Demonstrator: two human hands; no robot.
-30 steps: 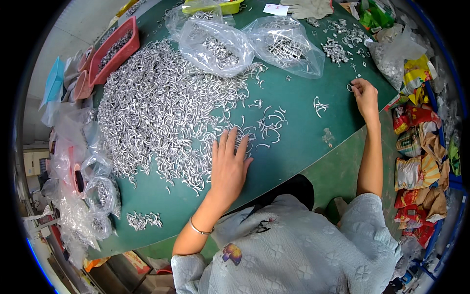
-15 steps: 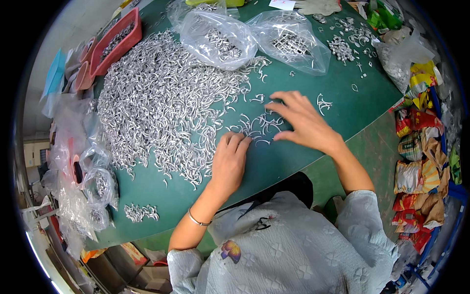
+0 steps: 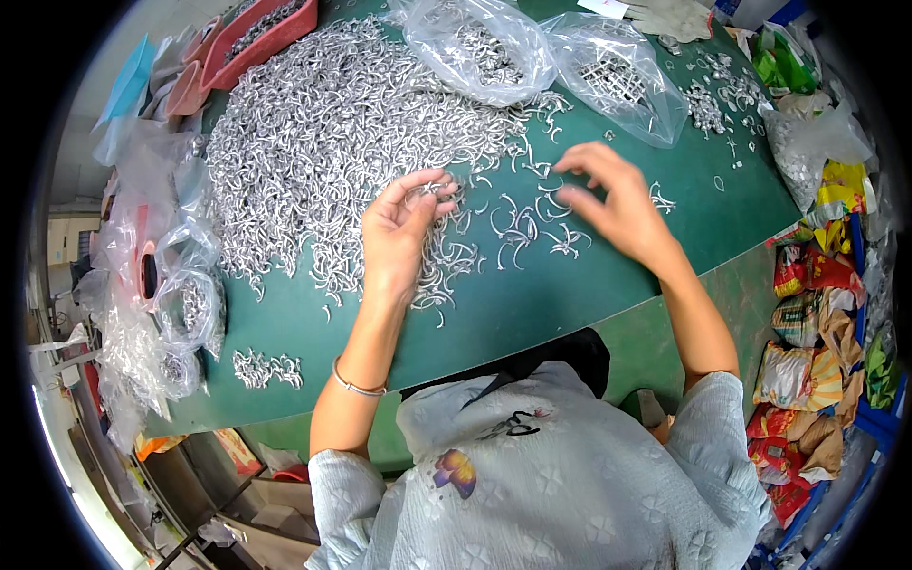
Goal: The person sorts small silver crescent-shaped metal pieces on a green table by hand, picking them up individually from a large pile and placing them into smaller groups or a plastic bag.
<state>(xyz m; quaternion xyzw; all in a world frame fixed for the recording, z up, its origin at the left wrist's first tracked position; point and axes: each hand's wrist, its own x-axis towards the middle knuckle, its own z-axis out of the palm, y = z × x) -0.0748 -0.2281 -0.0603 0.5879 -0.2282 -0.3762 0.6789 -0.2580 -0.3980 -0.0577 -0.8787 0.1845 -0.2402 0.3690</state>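
A: Fingers first. What do we have on the left hand (image 3: 394, 237)?

B: Fingers curled in, thumb bent toward them, narrow gap. Metal bits show right at the tips; we can't tell if they're gripped or just lie behind.

A: Right hand (image 3: 625, 204)?

B: Bit blurred. Fingers loosely bent, thumb well apart from them; we see nothing gripped. Tips hover near some curved metal pieces (image 3: 518, 223) on the bench (image 3: 475, 332).

A: Where do we put those pieces relative to the fingers?

B: Loose scatter, between the two hands, just nearer the body than the right fingers. The big pile (image 3: 323, 142) of similar silvery pieces spreads left of and beyond the left fingers, its right fringe beside that hand.

A: Further out?

B: Beyond the pile we've got a clear bag (image 3: 480, 57) of metal parts, with a second bag (image 3: 617, 76) to its right. Red tray (image 3: 261, 55) at far left, small heap (image 3: 267, 370) near the bench's close left edge. Right of the bench we log stacked colored packages (image 3: 798, 370).
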